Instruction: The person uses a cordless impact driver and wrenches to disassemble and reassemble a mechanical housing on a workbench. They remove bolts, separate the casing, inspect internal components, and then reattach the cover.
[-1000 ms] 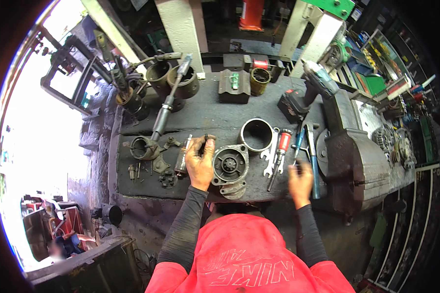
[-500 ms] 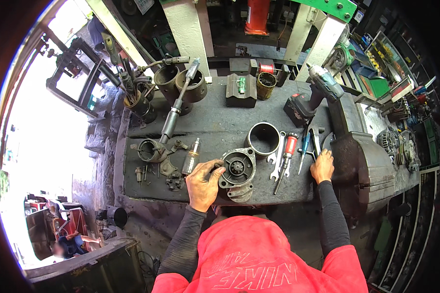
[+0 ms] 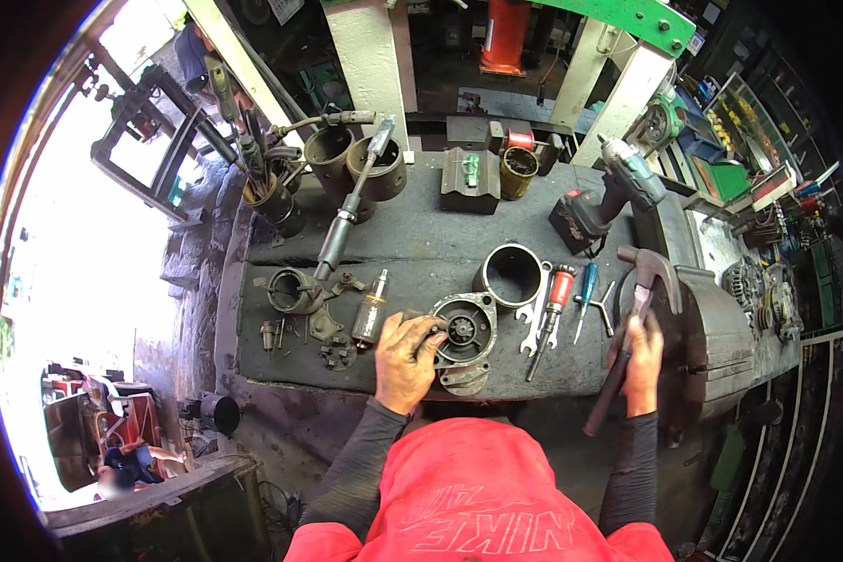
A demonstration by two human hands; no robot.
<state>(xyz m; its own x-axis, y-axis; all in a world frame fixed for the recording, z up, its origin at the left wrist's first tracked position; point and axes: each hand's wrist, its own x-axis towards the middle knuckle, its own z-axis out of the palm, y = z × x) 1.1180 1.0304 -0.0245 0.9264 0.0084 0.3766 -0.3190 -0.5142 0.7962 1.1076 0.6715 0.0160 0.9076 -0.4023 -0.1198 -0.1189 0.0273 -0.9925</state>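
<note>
By the bench's (image 3: pixel 421 245) near edge: housing (image 3: pixel 478 342), left hand (image 3: pixel 404 363) at its left rim, can't tell if pinching anything. Right hand (image 3: pixel 643 367) grips hammer (image 3: pixel 641 302). If striking, fingers clear, light square taps.

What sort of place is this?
It looks like a mechanical repair workshop: the right hand grips a hammer, the left hand is at a round metal housing, and a cordless power tool stands on the dark workbench.
</note>
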